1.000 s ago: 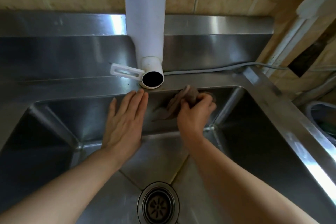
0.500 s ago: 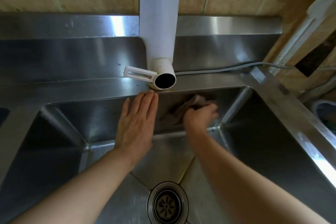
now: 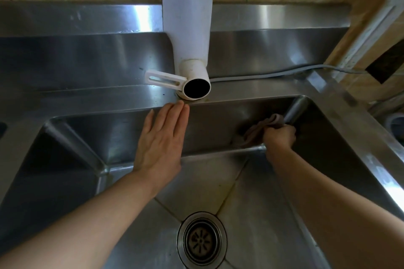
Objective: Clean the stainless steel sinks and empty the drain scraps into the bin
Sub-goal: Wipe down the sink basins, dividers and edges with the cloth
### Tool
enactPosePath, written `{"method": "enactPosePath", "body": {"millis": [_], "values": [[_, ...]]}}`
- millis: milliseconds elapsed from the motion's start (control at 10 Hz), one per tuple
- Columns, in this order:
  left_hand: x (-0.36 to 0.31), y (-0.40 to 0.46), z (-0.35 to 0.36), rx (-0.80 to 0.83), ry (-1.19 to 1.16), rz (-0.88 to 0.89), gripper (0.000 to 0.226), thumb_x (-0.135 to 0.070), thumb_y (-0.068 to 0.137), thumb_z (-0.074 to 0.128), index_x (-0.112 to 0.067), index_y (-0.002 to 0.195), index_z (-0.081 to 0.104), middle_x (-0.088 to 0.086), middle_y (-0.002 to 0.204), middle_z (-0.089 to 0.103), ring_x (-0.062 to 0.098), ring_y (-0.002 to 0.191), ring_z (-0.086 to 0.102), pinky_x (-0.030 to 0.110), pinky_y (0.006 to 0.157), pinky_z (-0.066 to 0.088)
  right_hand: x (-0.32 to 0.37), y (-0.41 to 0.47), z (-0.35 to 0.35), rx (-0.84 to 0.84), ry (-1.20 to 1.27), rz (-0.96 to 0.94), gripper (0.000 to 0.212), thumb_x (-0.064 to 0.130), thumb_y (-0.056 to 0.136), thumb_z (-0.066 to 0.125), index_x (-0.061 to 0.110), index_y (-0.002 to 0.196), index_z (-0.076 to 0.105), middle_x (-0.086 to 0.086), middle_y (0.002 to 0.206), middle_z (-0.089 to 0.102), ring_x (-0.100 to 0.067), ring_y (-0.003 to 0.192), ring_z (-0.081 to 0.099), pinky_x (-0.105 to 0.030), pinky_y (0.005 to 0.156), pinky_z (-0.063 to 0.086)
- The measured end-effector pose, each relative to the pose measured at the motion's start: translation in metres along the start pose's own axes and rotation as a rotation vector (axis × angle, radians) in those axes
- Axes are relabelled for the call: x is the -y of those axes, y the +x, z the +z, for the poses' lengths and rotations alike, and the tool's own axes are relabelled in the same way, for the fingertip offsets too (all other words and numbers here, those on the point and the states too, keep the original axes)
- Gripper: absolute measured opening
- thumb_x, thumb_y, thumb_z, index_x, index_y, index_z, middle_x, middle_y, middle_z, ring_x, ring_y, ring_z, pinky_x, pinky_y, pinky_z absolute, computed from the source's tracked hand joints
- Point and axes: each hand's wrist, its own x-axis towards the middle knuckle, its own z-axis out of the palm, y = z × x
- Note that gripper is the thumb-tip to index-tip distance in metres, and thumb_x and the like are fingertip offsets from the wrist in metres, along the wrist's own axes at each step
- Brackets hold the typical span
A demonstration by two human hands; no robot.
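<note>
I look down into a stainless steel sink (image 3: 218,181). My left hand (image 3: 160,140) lies flat and open against the sink's back wall, fingertips at the rim just below the faucet. My right hand (image 3: 278,136) is closed on a crumpled brownish cloth (image 3: 260,128) and presses it to the back wall near the far right corner. The round drain strainer (image 3: 201,240) sits in the sink floor near the bottom of the view, between my forearms.
A white faucet (image 3: 190,35) with a side lever (image 3: 162,78) stands on the ledge behind the sink. A grey cable (image 3: 273,74) runs along the ledge to the right. Tiled wall is behind; a wooden frame (image 3: 360,35) stands at right.
My right hand has slid the cloth rightward along the back wall toward the corner. My left hand stays flat on the wall. The camera has shifted.
</note>
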Motion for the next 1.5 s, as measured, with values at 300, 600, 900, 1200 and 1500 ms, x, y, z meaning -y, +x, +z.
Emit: {"method": "enactPosePath", "body": {"millis": [300,600,900,1200,1500], "values": [[-0.004,0.0,0.001,0.031,0.004,-0.023,0.109,-0.01,0.042,0.08,0.002,0.141,0.037,0.018,0.142,0.038,0.033,0.131,0.032,0.054,0.107,0.032,-0.051,-0.103,0.077,0.221,-0.053,-0.013,0.051,0.009,0.081,0.066,-0.006,0.125,0.046,-0.023,0.129,0.047,-0.036,0.12,0.047,-0.038,0.105,0.039],[-0.008,-0.003,0.004,0.017,-0.005,-0.054,0.102,-0.003,0.046,0.073,0.002,0.141,0.037,0.018,0.143,0.037,0.033,0.131,0.03,0.055,0.107,0.031,-0.035,-0.02,0.01,0.134,0.056,-0.037,0.021,0.003,0.084,0.059,-0.003,0.103,0.065,-0.019,0.1,0.067,-0.032,0.093,0.065,-0.033,0.072,0.05],[-0.004,-0.003,0.012,-0.059,-0.023,-0.021,0.089,-0.004,0.056,0.056,0.002,0.142,0.035,0.017,0.144,0.033,0.033,0.133,0.03,0.053,0.107,0.03,-0.056,-0.013,0.032,0.006,0.039,-0.012,0.033,0.026,0.097,0.031,0.017,0.068,0.044,-0.003,0.07,0.044,-0.016,0.06,0.042,-0.024,0.057,0.035],[-0.006,-0.003,0.013,-0.064,-0.015,-0.044,0.088,-0.008,0.057,0.049,0.002,0.143,0.034,0.015,0.146,0.028,0.032,0.135,0.027,0.052,0.109,0.027,-0.084,-0.065,0.067,0.334,-0.572,-0.199,0.043,0.016,0.092,0.052,0.002,0.132,0.047,-0.021,0.136,0.043,-0.034,0.127,0.041,-0.036,0.107,0.035],[-0.009,-0.003,0.009,0.003,0.016,-0.052,0.101,-0.004,0.05,0.069,0.001,0.144,0.032,0.015,0.147,0.028,0.032,0.135,0.027,0.054,0.108,0.028,-0.073,-0.016,0.024,0.189,-0.595,-0.213,0.03,0.015,0.087,0.061,-0.003,0.11,0.065,-0.022,0.111,0.066,-0.035,0.106,0.061,-0.035,0.089,0.045]]}}
